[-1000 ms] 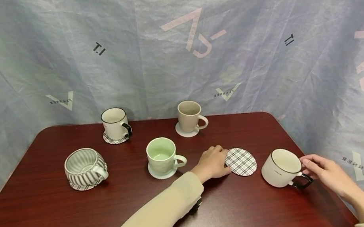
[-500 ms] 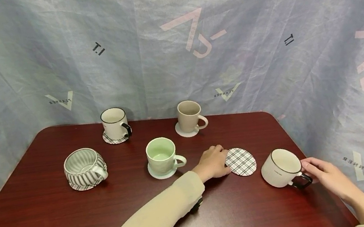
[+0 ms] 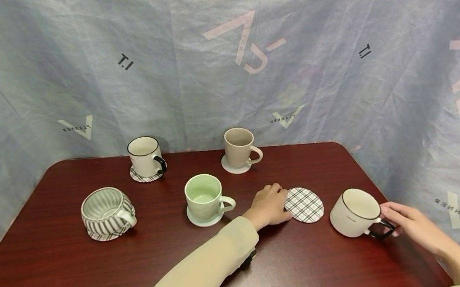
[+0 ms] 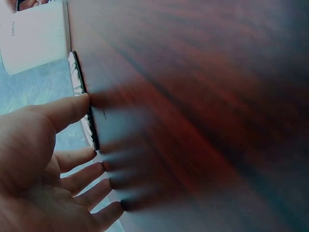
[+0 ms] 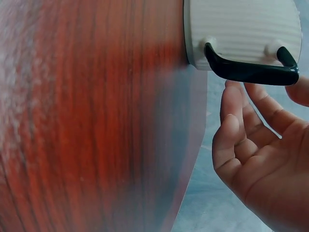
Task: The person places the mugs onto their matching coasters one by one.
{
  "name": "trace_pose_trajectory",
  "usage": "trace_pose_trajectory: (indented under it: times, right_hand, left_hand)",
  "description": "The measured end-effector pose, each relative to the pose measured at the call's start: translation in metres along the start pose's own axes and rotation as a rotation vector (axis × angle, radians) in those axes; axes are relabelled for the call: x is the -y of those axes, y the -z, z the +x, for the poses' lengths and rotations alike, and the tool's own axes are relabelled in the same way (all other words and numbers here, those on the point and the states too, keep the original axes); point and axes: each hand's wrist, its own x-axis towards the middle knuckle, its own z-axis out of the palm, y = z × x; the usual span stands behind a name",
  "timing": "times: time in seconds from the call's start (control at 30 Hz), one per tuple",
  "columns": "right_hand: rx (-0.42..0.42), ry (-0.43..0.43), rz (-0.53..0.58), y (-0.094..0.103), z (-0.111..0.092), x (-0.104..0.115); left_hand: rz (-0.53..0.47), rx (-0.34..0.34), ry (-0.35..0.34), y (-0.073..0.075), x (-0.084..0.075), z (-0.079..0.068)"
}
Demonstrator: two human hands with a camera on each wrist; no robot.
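At the left rim of a black-and-white plaid coaster [image 3: 305, 205], my left hand [image 3: 268, 205] rests with thumb and index fingertip against the edge. In the left wrist view its fingers are spread, tips down at the table, and the coaster [image 4: 79, 84] lies flat. A white ribbed mug [image 3: 353, 214] with a black rim and black handle [image 3: 380, 230] stands upright to the right of the coaster, apart from it. My right hand [image 3: 412, 224] is beside this mug, fingers loosely bent behind the handle. Whether they touch it is hard to tell.
A pale green cup [image 3: 203, 198] stands on a white coaster left of my left hand. Behind it is a beige mug [image 3: 237, 147]. Farther left are a white mug [image 3: 142, 155] and a striped cup [image 3: 106, 212], each on a plaid coaster. A grey curtain [image 3: 179, 60] hangs behind the table [image 3: 52, 285].
My right hand has shifted slightly down alongside the white mug's handle. My left hand, the coaster and the mugs look the same.
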Motion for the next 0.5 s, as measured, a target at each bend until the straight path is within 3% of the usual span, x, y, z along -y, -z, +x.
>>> trace_pose_trajectory:
  times: [0.23, 0.5]
  right_hand:
    - [0.041, -0.01, 0.084, -0.0013, -0.0022, 0.0004]
    - [0.071, -0.033, 0.099, -0.0009, -0.0047, -0.0022]
  left_hand:
    - [-0.003, 0.001, 0.002, -0.0002, 0.0001, -0.0003]
    - [0.0, -0.005, 0.003, -0.002, 0.0001, 0.0016]
